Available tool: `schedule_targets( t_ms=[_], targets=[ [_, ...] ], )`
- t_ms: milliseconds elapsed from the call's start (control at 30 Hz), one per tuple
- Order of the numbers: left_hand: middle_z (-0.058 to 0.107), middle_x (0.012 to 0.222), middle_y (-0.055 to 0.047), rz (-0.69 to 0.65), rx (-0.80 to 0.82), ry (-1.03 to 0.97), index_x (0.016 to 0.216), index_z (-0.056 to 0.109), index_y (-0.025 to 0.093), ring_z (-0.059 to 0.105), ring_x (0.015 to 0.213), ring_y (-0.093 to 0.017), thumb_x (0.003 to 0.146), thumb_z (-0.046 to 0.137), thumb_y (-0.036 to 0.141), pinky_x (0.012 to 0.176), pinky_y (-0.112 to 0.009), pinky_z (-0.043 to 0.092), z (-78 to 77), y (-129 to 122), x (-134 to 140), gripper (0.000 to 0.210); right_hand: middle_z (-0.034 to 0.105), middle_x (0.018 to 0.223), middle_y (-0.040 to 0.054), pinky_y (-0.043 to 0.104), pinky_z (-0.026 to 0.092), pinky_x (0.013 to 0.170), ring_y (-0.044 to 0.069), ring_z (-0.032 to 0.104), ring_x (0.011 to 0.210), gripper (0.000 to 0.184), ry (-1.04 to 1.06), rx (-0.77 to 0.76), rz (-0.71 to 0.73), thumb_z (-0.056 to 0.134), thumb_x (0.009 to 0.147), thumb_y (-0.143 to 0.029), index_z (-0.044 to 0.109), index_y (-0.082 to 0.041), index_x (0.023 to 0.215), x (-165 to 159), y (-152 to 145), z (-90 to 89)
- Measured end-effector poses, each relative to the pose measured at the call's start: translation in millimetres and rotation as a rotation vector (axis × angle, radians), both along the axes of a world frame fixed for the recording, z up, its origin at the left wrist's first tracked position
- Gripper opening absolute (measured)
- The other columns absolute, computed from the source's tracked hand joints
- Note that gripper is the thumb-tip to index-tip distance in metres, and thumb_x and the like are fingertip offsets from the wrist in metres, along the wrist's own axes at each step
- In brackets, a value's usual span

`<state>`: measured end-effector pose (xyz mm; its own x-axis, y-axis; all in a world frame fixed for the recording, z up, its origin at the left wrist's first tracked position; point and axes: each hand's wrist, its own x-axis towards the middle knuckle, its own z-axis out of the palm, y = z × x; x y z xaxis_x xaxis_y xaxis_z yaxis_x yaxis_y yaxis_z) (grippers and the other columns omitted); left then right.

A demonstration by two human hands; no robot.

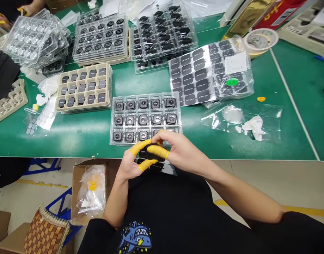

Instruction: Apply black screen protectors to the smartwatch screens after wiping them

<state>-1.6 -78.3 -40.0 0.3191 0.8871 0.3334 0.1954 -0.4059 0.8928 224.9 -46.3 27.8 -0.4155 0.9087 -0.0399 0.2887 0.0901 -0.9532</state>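
Just over the table's front edge, my left hand (pixel 130 163) and my right hand (pixel 181 151) close on one small black rounded piece (pixel 144 153) with pale lettering. Yellow finger cots cover my left thumb and index finger and a digit of my right hand. My fingers hide much of the piece. Close under my hands lies part of a sheet with black rounded labels (pixel 158 166). Right behind them is a clear plastic tray (pixel 111 123) with dark square parts in its pockets; my right hand covers its near right corner.
A beige tray stack (pixel 110 88) with grey-black pieces stands left. Behind are clear trays of black ovals (pixel 164 31) and a clear tray stack (pixel 32 37). Label sheets (pixel 189 77), a tape roll (pixel 261 38) and a plastic bag (pixel 270 121) lie right. An open carton (pixel 75 190) sits below.
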Motion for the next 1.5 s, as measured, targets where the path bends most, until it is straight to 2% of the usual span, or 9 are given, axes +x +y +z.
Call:
schedule_targets(
  t_ms=[133,400,567,667,833,967,1167,1367,1500],
  targets=[
    [0.086,0.115,-0.01,-0.023,0.045,0.142,0.147,0.072,0.024,0.085,0.099,-0.023,0.105,0.079,0.035,0.088,-0.035,0.073,8.2,-4.9,0.6,0.044,0.076,0.102,0.0046,0.036,0.053,0.085,0.023,0.068,0.095,0.013,-0.092,0.064,0.026,0.078,0.105,-0.032,0.075,-0.022,0.113,7.7,-14.8,-13.2],
    [0.082,0.105,-0.009,-0.072,0.097,0.191,0.147,0.069,0.022,0.079,0.089,-0.022,0.108,0.072,0.026,0.077,-0.034,0.07,-4.2,-12.5,13.5,0.039,0.078,0.122,0.008,0.042,0.058,0.1,0.026,0.072,0.113,0.008,-0.078,0.179,-0.119,0.072,0.11,-0.028,0.077,-0.025,0.116,9.2,-36.6,-40.5],
    [0.086,0.108,-0.01,-0.054,0.08,0.16,0.154,0.067,0.023,0.084,0.091,-0.022,0.109,0.071,0.024,0.082,-0.034,0.072,-7.6,-10.2,7.2,0.045,0.077,0.106,0.0051,0.034,0.059,0.085,0.022,0.073,0.094,0.016,-0.025,0.143,-0.266,0.073,0.11,-0.04,0.075,-0.024,0.109,32.7,-20.8,-45.0],
    [0.089,0.109,-0.008,0.005,0.02,0.128,0.152,0.07,0.025,0.087,0.092,-0.02,0.108,0.072,0.02,0.086,-0.031,0.073,-11.9,-10.8,-5.0,0.044,0.078,0.102,0.0059,0.036,0.056,0.082,0.025,0.072,0.093,0.016,-0.246,0.172,-0.371,0.071,0.11,-0.038,0.076,-0.024,0.109,56.4,-5.7,-52.6],
    [0.09,0.113,-0.006,0.066,-0.063,0.039,0.141,0.079,0.028,0.088,0.098,-0.02,0.103,0.079,0.017,0.092,-0.028,0.072,-22.4,-13.7,-22.8,0.039,0.074,0.1,0.0094,0.038,0.053,0.081,0.029,0.068,0.101,0.022,-0.595,0.256,-0.135,0.062,0.113,-0.031,0.083,-0.023,0.112,63.5,4.2,-66.2],
    [0.09,0.111,-0.004,0.07,-0.077,0.021,0.138,0.081,0.03,0.087,0.096,-0.018,0.101,0.08,0.015,0.091,-0.027,0.072,-23.3,-12.8,-24.9,0.04,0.068,0.103,0.0125,0.039,0.048,0.074,0.031,0.061,0.099,0.023,-0.804,0.319,-0.173,0.064,0.113,-0.035,0.082,-0.02,0.118,54.9,9.6,-74.8],
    [0.088,0.106,-0.004,0.088,0.022,0.059,0.132,0.085,0.03,0.084,0.09,-0.017,0.105,0.075,0.015,0.083,-0.028,0.07,-10.7,-7.0,-34.0,0.032,0.067,0.127,0.019,0.044,0.054,0.085,0.033,0.063,0.107,0.035,-0.716,0.421,-0.388,0.065,0.113,-0.042,0.073,-0.015,0.135,61.8,17.8,-75.2],
    [0.084,0.111,-0.004,0.161,0.102,0.174,0.118,0.09,0.032,0.084,0.099,-0.016,0.105,0.076,0.016,0.089,-0.027,0.069,-3.8,-3.3,-67.9,0.026,0.067,0.147,0.0209,0.047,0.049,0.1,0.037,0.058,0.13,0.028,-0.815,0.409,0.004,0.073,0.11,-0.04,0.079,-0.019,0.129,18.6,22.3,-61.9],
    [0.085,0.112,-0.005,0.328,0.09,0.266,0.113,0.091,0.03,0.085,0.101,-0.017,0.106,0.075,0.023,0.09,-0.027,0.069,2.1,-7.0,-84.4,0.02,0.073,0.134,0.0238,0.046,0.047,0.096,0.039,0.06,0.126,0.028,-0.921,0.411,0.054,0.082,0.104,-0.035,0.08,-0.013,0.122,-4.6,25.9,-56.8]
  ],
)
